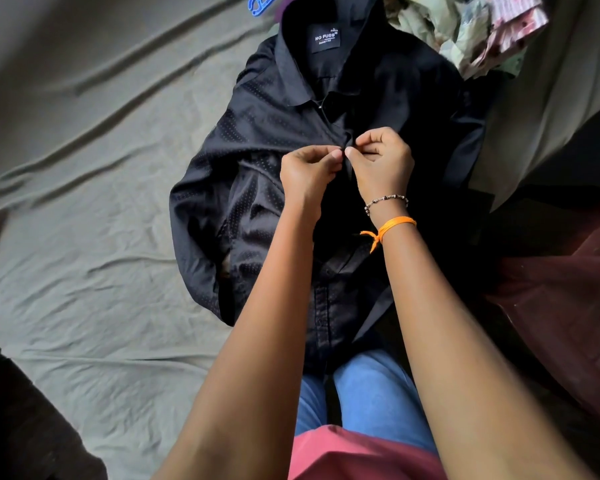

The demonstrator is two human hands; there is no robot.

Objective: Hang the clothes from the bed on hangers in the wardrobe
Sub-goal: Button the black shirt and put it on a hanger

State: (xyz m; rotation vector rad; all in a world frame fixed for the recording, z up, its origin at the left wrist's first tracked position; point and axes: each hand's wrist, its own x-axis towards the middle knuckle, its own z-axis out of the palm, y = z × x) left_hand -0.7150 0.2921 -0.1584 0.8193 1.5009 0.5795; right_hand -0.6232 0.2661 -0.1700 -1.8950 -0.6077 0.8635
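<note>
A black dotted shirt [257,133] is lying collar-away on the bed [84,202], its hem reaching the person's knees. The left hand [309,171] and right hand [381,164] are each pinching the shirt's front placket [347,147] at mid-chest, apparently working a button; whether fastening or undoing cannot be told. A blue hanger [260,3] is lying beyond the collar, beside a heap of other clothes [465,26]. The step in hand is preparing the shirt; the next move likely calls for fetching that hanger.

Blue hanger [261,3] and heap of patterned clothes [471,26] cut off by top edge; shirt button hidden between pinching fingertips [336,154].
</note>
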